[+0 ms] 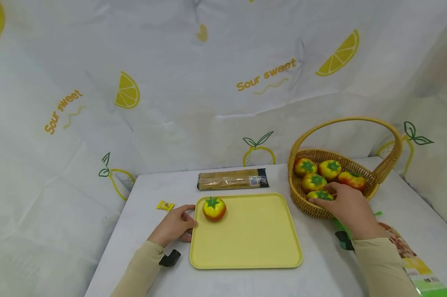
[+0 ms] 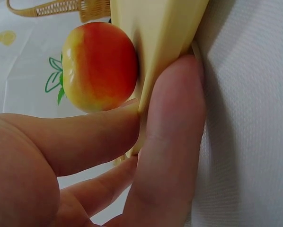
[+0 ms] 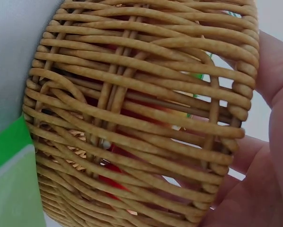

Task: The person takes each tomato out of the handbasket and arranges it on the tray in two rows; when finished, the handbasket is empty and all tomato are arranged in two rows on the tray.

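Observation:
My left hand [image 1: 176, 226] pinches the left rim of a pale yellow tray [image 1: 253, 235], with fingers on both sides of the edge in the left wrist view. On the tray's upper left corner sits a red and yellow tomato [image 1: 214, 209] with a green star-shaped top, close to my fingers. My right hand [image 1: 347, 208] reaches over the near rim of a wicker basket [image 1: 297, 194]. Its thumb and fingers grip the nearest tomato [image 1: 320, 195] inside. The basket wall hides much of that grip in the right wrist view.
More tomatoes [image 1: 314, 182] fill the basket, whose tall handle [image 1: 351, 119] arches above. A packet of noodles [image 1: 232, 179] lies behind the tray. A small yellow wrapped sweet [image 1: 165, 205] is at the left. Beside my right forearm lies a green and yellow printed bag [image 1: 422, 268].

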`<state>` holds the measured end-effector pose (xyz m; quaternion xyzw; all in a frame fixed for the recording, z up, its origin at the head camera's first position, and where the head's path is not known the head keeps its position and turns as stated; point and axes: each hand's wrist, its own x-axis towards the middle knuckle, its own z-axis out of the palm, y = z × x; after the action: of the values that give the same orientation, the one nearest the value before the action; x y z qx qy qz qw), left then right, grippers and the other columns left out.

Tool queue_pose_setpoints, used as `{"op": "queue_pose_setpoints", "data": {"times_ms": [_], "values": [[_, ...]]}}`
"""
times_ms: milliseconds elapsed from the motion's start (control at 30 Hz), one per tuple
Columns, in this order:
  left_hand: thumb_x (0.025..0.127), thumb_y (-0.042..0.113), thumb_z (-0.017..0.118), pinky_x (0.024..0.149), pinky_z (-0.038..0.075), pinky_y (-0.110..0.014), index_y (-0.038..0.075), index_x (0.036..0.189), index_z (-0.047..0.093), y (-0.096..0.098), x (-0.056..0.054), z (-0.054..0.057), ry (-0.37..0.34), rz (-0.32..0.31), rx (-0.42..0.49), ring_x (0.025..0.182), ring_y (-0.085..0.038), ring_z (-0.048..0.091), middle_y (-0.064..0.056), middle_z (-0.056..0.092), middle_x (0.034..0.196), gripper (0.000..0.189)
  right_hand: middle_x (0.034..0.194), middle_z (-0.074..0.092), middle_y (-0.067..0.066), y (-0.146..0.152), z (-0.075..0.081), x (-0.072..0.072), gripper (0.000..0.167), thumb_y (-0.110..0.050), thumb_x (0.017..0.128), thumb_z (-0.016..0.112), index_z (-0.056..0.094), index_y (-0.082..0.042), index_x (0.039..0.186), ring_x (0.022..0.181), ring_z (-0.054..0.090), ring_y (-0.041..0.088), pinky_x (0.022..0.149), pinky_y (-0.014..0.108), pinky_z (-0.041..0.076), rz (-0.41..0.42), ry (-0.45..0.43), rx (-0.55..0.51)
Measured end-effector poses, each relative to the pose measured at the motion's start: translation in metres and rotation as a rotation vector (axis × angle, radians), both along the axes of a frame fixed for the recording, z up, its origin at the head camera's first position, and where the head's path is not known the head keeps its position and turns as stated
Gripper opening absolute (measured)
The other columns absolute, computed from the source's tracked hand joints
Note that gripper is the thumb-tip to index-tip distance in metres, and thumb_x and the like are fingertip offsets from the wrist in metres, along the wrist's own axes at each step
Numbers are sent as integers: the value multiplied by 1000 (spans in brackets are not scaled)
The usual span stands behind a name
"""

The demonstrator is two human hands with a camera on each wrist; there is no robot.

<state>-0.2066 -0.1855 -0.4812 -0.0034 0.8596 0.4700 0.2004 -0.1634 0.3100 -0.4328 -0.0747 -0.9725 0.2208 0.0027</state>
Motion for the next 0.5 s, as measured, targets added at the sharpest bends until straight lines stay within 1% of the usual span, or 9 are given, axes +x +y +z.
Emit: {"op": "queue_pose_setpoints", "data": {"times_ms": [233,400,500], "values": [[99,12,78,63,68,-35,13,156,55,0,0,-1,-1,1,4,69,-19,71,-11,67,104,62,126,72,32,0,-1,-1,91,-69,86,82,66,8,132,105,69,48,87,66,59,-9,-8,0],[99,13,79,64,68,-35,13,157,55,-1,-2,-2,-5,0,10,70,-20,72,-12,67,105,62,128,71,32,1,-2,-2,93,-71,87,80,65,8,134,109,68,50,89,67,58,-4,1,-5],[99,13,79,64,68,-35,13,157,55,-2,-3,-3,-8,1,18,70,-20,72,-12,67,105,63,128,71,33,4,-2,-1,94,-71,87,79,65,8,135,109,67,51,89,67,58,-1,4,-8]]}}
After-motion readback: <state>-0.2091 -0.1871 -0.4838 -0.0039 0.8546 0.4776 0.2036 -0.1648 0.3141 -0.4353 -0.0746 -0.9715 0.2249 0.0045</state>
